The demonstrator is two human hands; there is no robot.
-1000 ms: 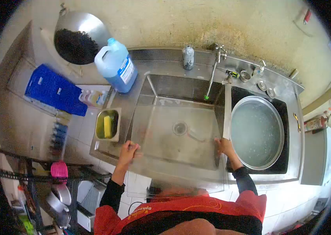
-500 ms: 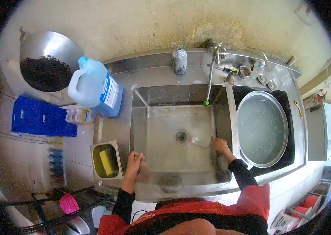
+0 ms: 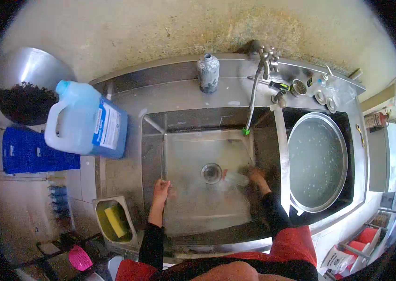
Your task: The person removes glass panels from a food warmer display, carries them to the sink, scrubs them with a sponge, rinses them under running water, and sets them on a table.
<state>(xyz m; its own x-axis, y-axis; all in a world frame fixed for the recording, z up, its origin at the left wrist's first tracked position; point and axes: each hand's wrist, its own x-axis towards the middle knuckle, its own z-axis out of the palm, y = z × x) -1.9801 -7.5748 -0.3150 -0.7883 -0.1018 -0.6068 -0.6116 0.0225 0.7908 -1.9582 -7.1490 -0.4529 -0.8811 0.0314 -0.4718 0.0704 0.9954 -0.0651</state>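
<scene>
My left hand (image 3: pixel 161 191) is at the left side of the steel sink (image 3: pixel 207 218), its fingers closed. What they hold, if anything, does not show. Toward the right wall of the basin is my right hand (image 3: pixel 257 178), low and smeared by motion. Right beside its fingers a small translucent container with a reddish end (image 3: pixel 236 178) lies on its side. I cannot tell whether the hand grips it. That container points toward the round drain (image 3: pixel 211 173). Above the basin hangs the faucet hose (image 3: pixel 253 100) with a green tip.
A large round pan of cloudy water (image 3: pixel 317 161) fills the right basin. On the left stand a jug of blue liquid (image 3: pixel 88 119) and a metal tub with a yellow sponge (image 3: pixel 116 221). A grey bottle (image 3: pixel 208 73) is on the back ledge.
The view has shifted, so the jug and tub appear farther left. My right hand has stayed beside the translucent container and is more blurred. My left hand remains closed at the sink's left side.
</scene>
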